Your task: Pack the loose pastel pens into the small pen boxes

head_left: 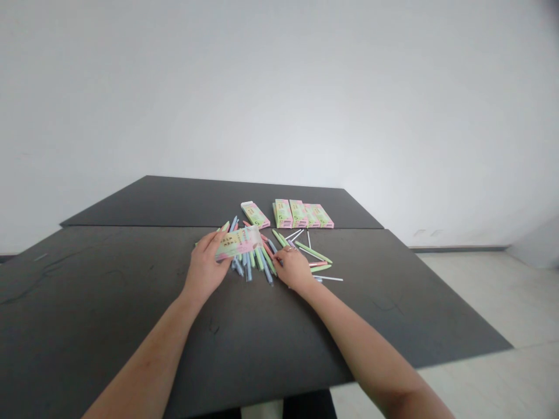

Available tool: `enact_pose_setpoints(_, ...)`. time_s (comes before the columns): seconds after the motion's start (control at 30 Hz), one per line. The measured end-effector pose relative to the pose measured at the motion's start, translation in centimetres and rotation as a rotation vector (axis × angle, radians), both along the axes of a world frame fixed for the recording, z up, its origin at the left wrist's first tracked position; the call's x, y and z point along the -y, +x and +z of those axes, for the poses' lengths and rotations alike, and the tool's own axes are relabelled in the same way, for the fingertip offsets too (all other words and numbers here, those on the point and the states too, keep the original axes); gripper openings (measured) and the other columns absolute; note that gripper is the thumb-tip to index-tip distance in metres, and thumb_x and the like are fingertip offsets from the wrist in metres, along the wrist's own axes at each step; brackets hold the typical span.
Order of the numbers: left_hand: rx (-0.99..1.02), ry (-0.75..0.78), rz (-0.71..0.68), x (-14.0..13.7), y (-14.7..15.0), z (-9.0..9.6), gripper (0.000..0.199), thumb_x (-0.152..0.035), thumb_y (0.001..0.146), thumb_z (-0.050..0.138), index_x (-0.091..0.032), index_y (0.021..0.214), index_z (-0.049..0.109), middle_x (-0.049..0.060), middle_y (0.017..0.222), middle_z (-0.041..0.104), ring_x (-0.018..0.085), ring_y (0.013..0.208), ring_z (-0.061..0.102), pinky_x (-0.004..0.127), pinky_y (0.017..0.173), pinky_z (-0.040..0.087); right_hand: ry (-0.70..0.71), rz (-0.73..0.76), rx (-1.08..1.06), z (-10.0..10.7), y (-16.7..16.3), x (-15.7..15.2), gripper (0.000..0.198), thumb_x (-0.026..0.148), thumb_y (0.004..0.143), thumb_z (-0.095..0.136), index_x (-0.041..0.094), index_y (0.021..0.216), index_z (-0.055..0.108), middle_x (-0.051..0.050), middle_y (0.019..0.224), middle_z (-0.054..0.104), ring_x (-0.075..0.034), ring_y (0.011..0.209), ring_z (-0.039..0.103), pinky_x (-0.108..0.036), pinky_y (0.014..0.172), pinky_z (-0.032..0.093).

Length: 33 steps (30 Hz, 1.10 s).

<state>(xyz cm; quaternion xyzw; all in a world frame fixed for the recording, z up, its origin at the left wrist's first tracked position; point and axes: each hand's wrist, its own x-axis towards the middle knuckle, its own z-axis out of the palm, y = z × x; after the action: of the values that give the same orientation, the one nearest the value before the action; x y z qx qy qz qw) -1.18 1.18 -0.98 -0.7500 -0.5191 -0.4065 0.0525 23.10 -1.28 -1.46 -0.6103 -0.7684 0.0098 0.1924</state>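
Observation:
My left hand [207, 258] is closed around a slim pink, green and yellow cardboard pen box [239, 242], held tilted just above a pile of pens. Green, blue and red pens [247, 266] lie loosely under and around the box. Among the pens on the right side is my right hand [292, 266], wearing a ring, its fingers bent and pinched on what looks like a pen; the fingertips partly hide it. More green pens [313, 251] and thin white sticks [327, 278] lie scattered beside that hand.
Behind the pens, one similar box [255, 215] lies at an angle. A row of several matching boxes [298, 213] sits right of it. The dark table [109, 308] has a seam across it. A pale wall [279, 87] rises behind the far edge.

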Motion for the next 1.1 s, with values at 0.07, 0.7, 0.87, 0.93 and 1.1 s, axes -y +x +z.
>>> enact_pose_setpoints(0.07, 0.0, 0.001, 0.007, 0.1, 0.0, 0.1, 0.052, -0.024, 0.079, 0.058, -0.02, 0.131, 0.051, 0.011, 0.128, 0.055, 0.028, 0.118, 0.053, 0.042, 0.104, 0.044, -0.006, -0.013, 0.025, -0.1, 0.0, -0.1, 0.022, 0.026, 0.091, 0.052, 0.019, 0.094, 0.073, -0.01, 0.093, 0.067, -0.022, 0.091, 0.063, -0.031, 0.081, 0.046)
enact_pose_setpoints(0.7, 0.023, -0.023, -0.038, 0.0, 0.0, -0.3, 0.056, -0.023, 0.078, 0.059, -0.022, 0.133, 0.05, 0.011, 0.132, 0.053, 0.03, 0.122, 0.052, 0.046, 0.104, 0.044, -0.119, -0.22, 0.035, 0.9, 0.5, 0.4, 0.017, 0.026, 0.077, 0.059, 0.015, 0.08, 0.071, -0.013, 0.081, 0.071, -0.026, 0.078, 0.067, -0.032, 0.067, 0.047)
enact_pose_setpoints(0.87, 0.018, -0.026, -0.068, -0.2, -0.1, -0.7, 0.055, -0.023, 0.078, 0.06, -0.02, 0.132, 0.05, 0.012, 0.133, 0.052, 0.029, 0.124, 0.051, 0.045, 0.105, 0.044, -0.072, -0.261, -0.161, 2.5, 2.4, 0.1, 0.011, 0.026, 0.076, 0.061, 0.018, 0.072, 0.067, -0.008, 0.07, 0.069, -0.021, 0.068, 0.065, -0.027, 0.059, 0.042)
enact_pose_setpoints(0.93, 0.018, -0.025, -0.075, -0.3, -0.2, -0.8, 0.055, -0.023, 0.078, 0.059, -0.02, 0.132, 0.05, 0.011, 0.133, 0.052, 0.028, 0.124, 0.05, 0.044, 0.106, 0.043, -0.026, -0.263, -0.274, 3.2, 3.2, 0.0, 0.009, 0.024, 0.077, 0.06, 0.018, 0.073, 0.066, -0.005, 0.066, 0.068, -0.019, 0.064, 0.063, -0.026, 0.058, 0.041)
enact_pose_setpoints(1.1, 0.012, -0.042, -0.072, -0.3, -0.3, -0.9, 0.056, -0.023, 0.077, 0.059, -0.022, 0.132, 0.049, 0.01, 0.134, 0.052, 0.028, 0.124, 0.05, 0.044, 0.107, 0.043, 0.125, -0.201, -0.664, 4.2, 5.0, -0.2, 0.017, 0.033, 0.082, 0.055, 0.018, 0.082, 0.064, 0.0, 0.064, 0.064, -0.014, 0.056, 0.056, -0.024, 0.054, 0.041)
